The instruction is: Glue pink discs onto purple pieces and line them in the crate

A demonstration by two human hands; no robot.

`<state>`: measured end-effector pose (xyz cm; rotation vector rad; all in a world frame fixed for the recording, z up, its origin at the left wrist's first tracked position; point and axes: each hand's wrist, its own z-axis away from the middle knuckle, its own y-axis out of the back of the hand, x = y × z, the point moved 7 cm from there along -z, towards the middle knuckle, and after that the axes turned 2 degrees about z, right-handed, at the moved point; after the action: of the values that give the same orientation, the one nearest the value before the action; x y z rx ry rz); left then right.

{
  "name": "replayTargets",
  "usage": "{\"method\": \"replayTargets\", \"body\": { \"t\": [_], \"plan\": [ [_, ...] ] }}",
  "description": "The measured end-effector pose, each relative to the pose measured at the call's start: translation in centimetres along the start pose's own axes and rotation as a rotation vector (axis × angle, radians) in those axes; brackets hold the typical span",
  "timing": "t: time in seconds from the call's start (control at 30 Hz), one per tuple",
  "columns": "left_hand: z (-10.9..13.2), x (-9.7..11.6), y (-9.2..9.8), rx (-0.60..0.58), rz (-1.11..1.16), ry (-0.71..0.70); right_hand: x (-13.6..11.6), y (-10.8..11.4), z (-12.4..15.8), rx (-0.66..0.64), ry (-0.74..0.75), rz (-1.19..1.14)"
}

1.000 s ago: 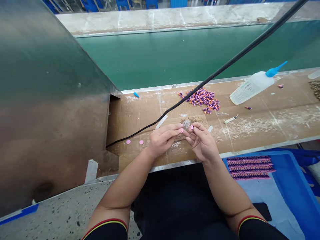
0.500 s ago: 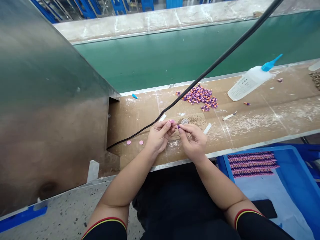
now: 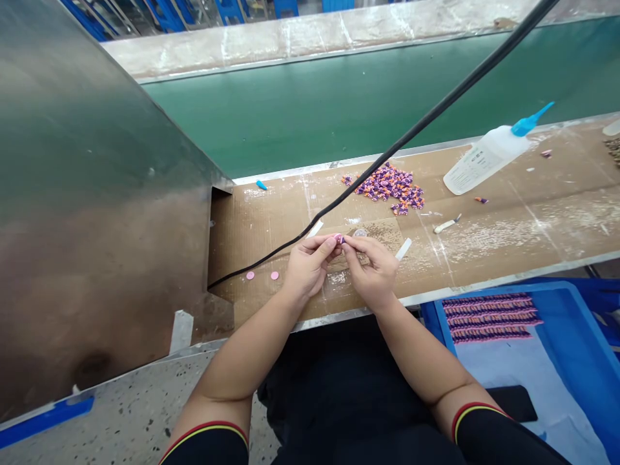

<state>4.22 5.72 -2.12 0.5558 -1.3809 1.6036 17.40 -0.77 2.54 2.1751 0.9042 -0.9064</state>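
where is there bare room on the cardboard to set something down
Free: the cardboard between the blue piece and the cable; also a white-speckled patch right of the tool, in front of the bottle. Crowded: the middle, with left hand, right hand and purple pile close together.

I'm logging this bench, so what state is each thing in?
Left hand: pinching a pink-purple piece
Right hand: pinching the same piece
Pink discs: two, flat on the cardboard
Purple-orange pieces: loosely heaped
Bottle: blue nozzle fitted, fill unclear
Small blue cone: on its side
Tray: holding neat rows
Black cord: slanting across view
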Motion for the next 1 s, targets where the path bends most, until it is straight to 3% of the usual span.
{"method": "replayTargets", "body": {
  "t": [0.23, 0.4, 0.8, 1.0],
  "plan": [
    [0.6, 1.2, 0.0, -0.04, -0.221, -0.232, -0.6, 0.3, 0.0, 0.028, 0.076, 0.002],
    [1.6, 2.6, -0.5, -0.02, -0.382, -0.396, -0.3, 0.1, 0.4, 0.011, 0.037, 0.019],
    [2.9, 3.5, -1.1, -0.02, -0.49, -0.559, -1.9, 0.6, 0.2, 0.111, 0.077, 0.026],
    [3.2, 3.9, -1.2, -0.012, -0.551, -0.571, -1.7, 0.5, 0.2, 0.078, 0.036, 0.06]
  ]
}}
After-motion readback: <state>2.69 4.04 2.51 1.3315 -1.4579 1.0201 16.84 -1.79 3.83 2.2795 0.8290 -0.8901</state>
